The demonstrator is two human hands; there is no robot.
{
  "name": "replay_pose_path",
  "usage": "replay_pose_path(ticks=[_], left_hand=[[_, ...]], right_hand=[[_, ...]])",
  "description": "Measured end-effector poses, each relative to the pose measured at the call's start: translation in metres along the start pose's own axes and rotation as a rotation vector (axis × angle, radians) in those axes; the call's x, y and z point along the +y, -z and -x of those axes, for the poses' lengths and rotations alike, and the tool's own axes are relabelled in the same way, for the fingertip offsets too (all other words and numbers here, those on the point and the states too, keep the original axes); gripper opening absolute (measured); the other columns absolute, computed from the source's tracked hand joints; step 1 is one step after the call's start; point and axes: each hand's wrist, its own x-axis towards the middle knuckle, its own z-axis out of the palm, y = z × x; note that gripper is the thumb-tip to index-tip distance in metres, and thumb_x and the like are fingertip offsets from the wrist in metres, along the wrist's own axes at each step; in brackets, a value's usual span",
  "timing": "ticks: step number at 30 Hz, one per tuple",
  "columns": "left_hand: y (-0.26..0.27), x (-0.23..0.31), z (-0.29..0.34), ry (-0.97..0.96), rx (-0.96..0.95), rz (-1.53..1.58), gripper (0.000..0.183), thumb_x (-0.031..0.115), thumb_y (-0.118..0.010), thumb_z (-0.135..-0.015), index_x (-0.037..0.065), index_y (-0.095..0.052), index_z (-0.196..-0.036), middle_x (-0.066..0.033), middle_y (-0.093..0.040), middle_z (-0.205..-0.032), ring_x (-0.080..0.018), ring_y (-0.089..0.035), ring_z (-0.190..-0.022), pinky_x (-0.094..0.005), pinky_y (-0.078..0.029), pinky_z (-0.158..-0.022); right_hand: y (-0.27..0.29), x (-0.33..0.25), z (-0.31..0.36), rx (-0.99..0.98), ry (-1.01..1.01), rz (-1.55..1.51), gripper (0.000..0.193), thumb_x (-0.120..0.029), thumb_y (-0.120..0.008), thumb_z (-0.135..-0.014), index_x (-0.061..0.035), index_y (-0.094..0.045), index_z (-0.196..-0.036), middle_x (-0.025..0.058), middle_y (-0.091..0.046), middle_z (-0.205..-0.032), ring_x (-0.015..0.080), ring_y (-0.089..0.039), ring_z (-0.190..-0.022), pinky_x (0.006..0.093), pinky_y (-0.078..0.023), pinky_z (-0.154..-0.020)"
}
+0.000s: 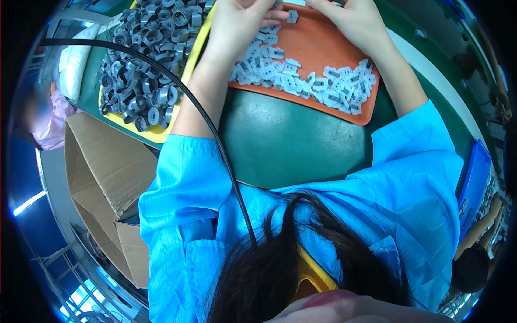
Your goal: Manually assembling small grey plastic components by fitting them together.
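Observation:
Both hands reach over an orange tray (318, 46), and the upper edge of the picture cuts them off. My left hand (242, 21) has its fingers curled, with a small greyish bit showing at the fingertips. Opposite it, my right hand (358, 19) bends its fingers inward; their tips are partly out of view, and I cannot make out what they hold. Many small translucent white plastic pieces (344, 89) lie along the tray's near side and under my left hand. One loose piece (292, 16) sits between the hands.
Left of my forearm, a yellow tray (161, 134) is heaped with grey plastic rings (145, 64). A black cable (199, 107) crosses over my left arm. An open cardboard box (113, 167) stands beside the green table (291, 140). People are at both sides, one in a pink sleeve (56, 124).

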Motion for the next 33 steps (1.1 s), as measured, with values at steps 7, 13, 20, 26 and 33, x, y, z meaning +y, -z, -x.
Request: replay_pose_path(ticks=[7, 13, 20, 26, 33], left_hand=[[0.004, 0.002, -0.002, 0.098, 0.020, 0.212, 0.024, 0.009, -0.061, -0.101, -0.001, -0.061, -0.124, -0.0127, -0.069, -0.104, -0.0248, -0.073, -0.093, -0.0311, -0.060, -0.077], [0.019, -0.010, -0.004, -0.050, -0.002, 0.143, 0.047, 0.000, -0.067, -0.096, -0.010, -0.050, -0.139, -0.0192, -0.071, -0.115, -0.0245, -0.072, -0.108, -0.0335, -0.060, -0.096], [0.006, 0.002, 0.006, -0.218, 0.108, -0.250, 0.044, 0.002, -0.074, -0.092, -0.008, -0.060, -0.133, -0.0125, -0.073, -0.108, -0.0147, -0.073, -0.095, -0.0253, -0.060, -0.083], [0.000, 0.003, 0.009, -0.239, 0.156, -0.429, 0.044, 0.005, -0.079, -0.089, -0.002, -0.064, -0.130, -0.0091, -0.072, -0.101, -0.0101, -0.071, -0.089, -0.0239, -0.059, -0.079], [-0.005, 0.011, 0.013, -0.466, 0.176, -0.623, 0.042, 0.008, -0.081, -0.085, -0.001, -0.070, -0.124, -0.0075, -0.075, -0.100, -0.0110, -0.071, -0.086, -0.0279, -0.060, -0.081]], right_hand=[[0.016, 0.002, -0.002, -0.145, 0.532, 0.436, 0.015, -0.004, -0.067, -0.086, -0.0055, -0.074, -0.099, 0.0099, -0.066, -0.097, 0.0291, -0.062, -0.094, 0.0371, -0.052, -0.081], [-0.001, 0.011, -0.016, -0.229, 0.667, 0.587, 0.014, -0.011, -0.070, -0.089, -0.0092, -0.075, -0.102, 0.0007, -0.065, -0.090, 0.0188, -0.064, -0.088, 0.0344, -0.055, -0.077], [-0.005, 0.000, -0.020, -0.419, 0.598, 0.754, 0.023, -0.006, -0.070, -0.084, -0.0098, -0.076, -0.106, 0.0059, -0.058, -0.099, 0.0244, -0.056, -0.107, 0.0373, -0.054, -0.087], [0.008, -0.011, -0.018, -0.423, 0.056, 0.042, 0.012, -0.008, -0.074, -0.088, -0.0030, -0.069, -0.098, 0.0036, -0.069, -0.097, 0.0124, -0.067, -0.087, 0.0269, -0.055, -0.079], [0.005, -0.017, -0.032, -0.274, -0.129, -0.293, 0.022, -0.018, -0.082, -0.088, -0.0006, -0.076, -0.101, 0.0060, -0.076, -0.090, 0.0112, -0.072, -0.083, 0.0247, -0.056, -0.078]])
